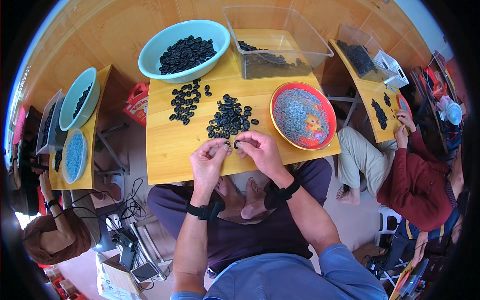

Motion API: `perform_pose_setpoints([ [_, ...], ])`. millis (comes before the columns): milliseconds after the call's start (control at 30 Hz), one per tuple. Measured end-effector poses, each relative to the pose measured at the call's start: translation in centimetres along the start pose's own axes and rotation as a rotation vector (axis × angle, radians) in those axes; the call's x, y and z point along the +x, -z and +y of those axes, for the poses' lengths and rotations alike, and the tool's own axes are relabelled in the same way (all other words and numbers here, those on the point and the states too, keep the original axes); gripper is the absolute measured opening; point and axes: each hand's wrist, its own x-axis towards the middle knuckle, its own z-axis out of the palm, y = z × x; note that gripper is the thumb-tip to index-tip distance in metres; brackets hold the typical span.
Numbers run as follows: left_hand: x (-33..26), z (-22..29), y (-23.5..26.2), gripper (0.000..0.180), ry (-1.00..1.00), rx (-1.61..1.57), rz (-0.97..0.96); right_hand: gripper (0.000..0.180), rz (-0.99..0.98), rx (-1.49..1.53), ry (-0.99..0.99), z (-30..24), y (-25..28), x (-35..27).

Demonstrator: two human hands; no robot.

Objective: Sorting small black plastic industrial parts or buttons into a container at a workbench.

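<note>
We see both hands meet over the near edge of the table (165, 150), wrists bent inward. The left hand (207, 162) pinches a small black ring (227, 144) — the right hand (260, 150) pinches another ring (236, 144) — fingertips nearly touching, just below the loose pile (229, 117).

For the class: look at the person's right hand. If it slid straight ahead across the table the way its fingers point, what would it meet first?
The right hand points up and slightly left toward the left hand. Carrying straight on, it would probably first meet the nearer pile of black rings on the wooden table, though depth is hard to judge.
</note>
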Motion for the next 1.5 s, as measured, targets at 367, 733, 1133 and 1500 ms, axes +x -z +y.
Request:
perform_pose_setpoints([
  [367, 0.1, 0.1, -0.1, 0.015, 0.033, 0.091, -0.005, 0.018, 0.026, 0.044, 0.010, 0.2, 0.1, 0.1],
  [733, 0.1, 0.3, -0.1, 0.016, 0.042, 0.124, -0.019, 0.020, -0.003, 0.021, 0.032, 0.1, 0.3, 0.2],
  [1133, 0.5, 0.7, -0.2, 0.017, 0.082, 0.097, -0.052, 0.017, -0.038, 0.066, -0.040, -0.2, 0.4, 0.5],
  [1500, 0.7, 1.0, -0.2, 0.018, 0.131, 0.076, -0.041, 0.015, -0.054, 0.095, -0.062, 0.0, 0.3, 0.7],
])
